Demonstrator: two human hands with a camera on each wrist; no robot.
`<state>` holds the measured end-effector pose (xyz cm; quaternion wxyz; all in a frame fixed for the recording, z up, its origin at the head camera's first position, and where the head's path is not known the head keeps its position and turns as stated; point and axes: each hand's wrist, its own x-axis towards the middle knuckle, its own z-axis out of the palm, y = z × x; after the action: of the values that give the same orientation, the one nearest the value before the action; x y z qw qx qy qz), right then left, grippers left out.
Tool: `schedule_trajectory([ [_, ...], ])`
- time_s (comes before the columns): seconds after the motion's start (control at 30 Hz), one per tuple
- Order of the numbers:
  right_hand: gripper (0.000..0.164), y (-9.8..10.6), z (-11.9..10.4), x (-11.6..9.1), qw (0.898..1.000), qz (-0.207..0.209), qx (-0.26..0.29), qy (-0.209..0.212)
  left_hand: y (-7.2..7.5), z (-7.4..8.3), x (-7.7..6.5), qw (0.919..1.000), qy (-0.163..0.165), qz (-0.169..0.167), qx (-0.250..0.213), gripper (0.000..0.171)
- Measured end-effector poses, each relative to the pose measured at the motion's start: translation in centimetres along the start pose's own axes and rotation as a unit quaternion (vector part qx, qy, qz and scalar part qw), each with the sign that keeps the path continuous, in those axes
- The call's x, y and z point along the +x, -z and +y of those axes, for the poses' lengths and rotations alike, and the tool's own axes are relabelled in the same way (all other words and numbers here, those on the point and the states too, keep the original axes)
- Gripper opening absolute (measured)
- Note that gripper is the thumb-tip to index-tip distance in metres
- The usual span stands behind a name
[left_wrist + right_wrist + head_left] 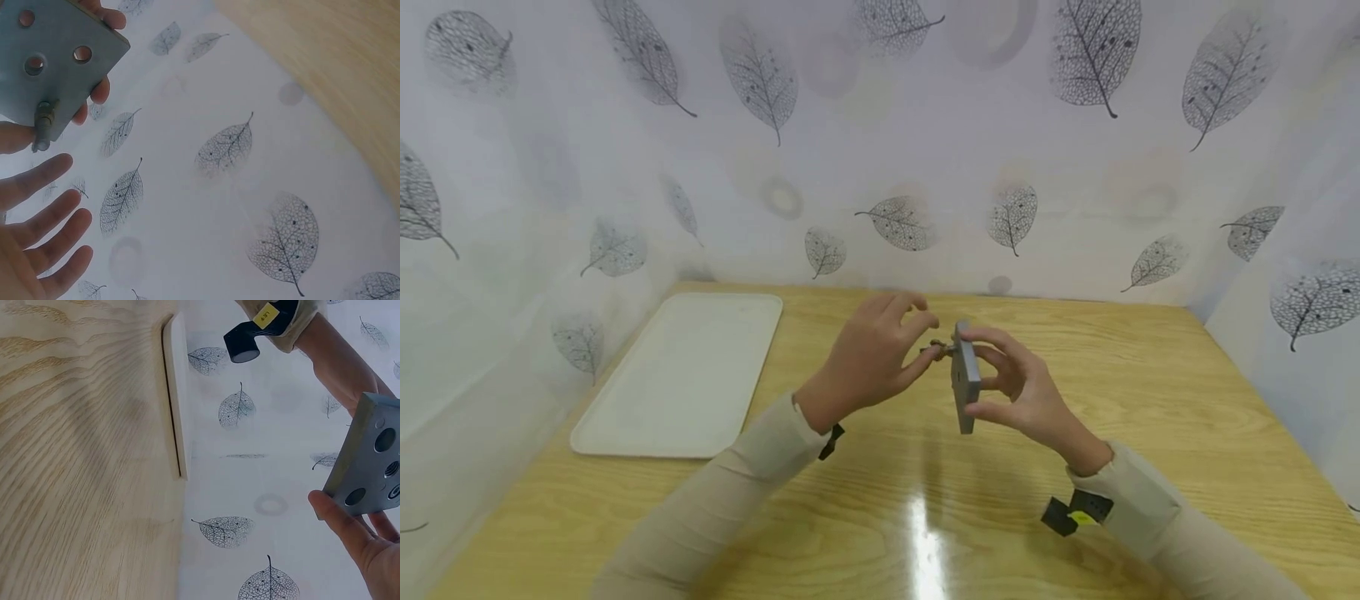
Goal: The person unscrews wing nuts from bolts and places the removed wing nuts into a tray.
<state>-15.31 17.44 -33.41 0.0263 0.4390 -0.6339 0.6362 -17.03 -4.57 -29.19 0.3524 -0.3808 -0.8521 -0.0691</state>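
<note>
My right hand (1030,392) grips a grey metal plate (966,383) by its edges, thumb at the lower end and fingertips at the top, holding it upright above the table. Several round holes pierce the plate's face (62,81) in the left wrist view. From one hole near a corner juts a small metal bolt-like fitting (44,125). My left hand (872,350) is beside it, thumb tip right at the fitting, with the other fingers spread loosely apart from it. In the right wrist view, the plate (365,465) covers most of the left hand.
A white rectangular tray (685,375) lies on the left of the wooden table (1150,383). A pale curtain (880,150) with leaf prints hangs along the back and sides. Black camera mounts (1078,510) are strapped at the wrists.
</note>
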Motion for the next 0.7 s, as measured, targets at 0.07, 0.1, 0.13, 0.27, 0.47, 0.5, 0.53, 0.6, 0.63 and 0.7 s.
schedule_trajectory([
  [0.07,0.068,-0.06,-0.01,0.0,1.0,-0.005,-0.003,0.004,0.06,-0.04,0.07,1.0,0.001,0.002,-0.001,0.023],
  [0.1,0.069,-0.1,-0.02,-0.01,1.0,-0.007,-0.006,0.005,0.08,-0.05,0.11,1.0,0.001,0.003,-0.001,0.022],
  [0.13,0.07,-0.14,-0.03,-0.01,1.0,-0.009,-0.009,0.006,0.09,-0.06,0.12,1.0,0.002,0.004,-0.001,0.022],
  [0.27,0.072,-0.24,-0.01,-0.03,1.0,-0.017,-0.023,0.007,0.05,-0.05,0.05,1.0,0.002,0.006,-0.001,0.02],
  [0.47,0.072,-0.25,-0.04,-0.07,0.999,-0.012,-0.04,0.007,0.11,0.03,0.03,0.9999,-0.001,0.012,-0.004,0.02],
  [0.5,0.072,-0.24,-0.07,-0.07,0.999,-0.011,-0.041,0.008,0.11,0.04,0.04,0.9999,-0.002,0.012,-0.005,0.02],
  [0.53,0.071,-0.24,-0.08,-0.07,0.999,-0.009,-0.041,0.008,0.12,0.05,0.07,0.9999,-0.003,0.013,-0.006,0.02],
  [0.6,0.071,-0.23,-0.1,-0.05,0.999,-0.007,-0.041,0.011,0.13,0.06,0.09,0.9999,-0.004,0.013,-0.007,0.019],
  [0.63,0.07,-0.24,-0.13,-0.03,0.999,-0.005,-0.041,0.01,0.13,0.07,0.1,0.9999,-0.004,0.014,-0.007,0.019],
  [0.7,0.07,-0.23,-0.14,-0.02,0.999,-0.002,-0.044,0.01,0.12,0.07,0.13,0.9999,-0.006,0.014,-0.007,0.019],
])
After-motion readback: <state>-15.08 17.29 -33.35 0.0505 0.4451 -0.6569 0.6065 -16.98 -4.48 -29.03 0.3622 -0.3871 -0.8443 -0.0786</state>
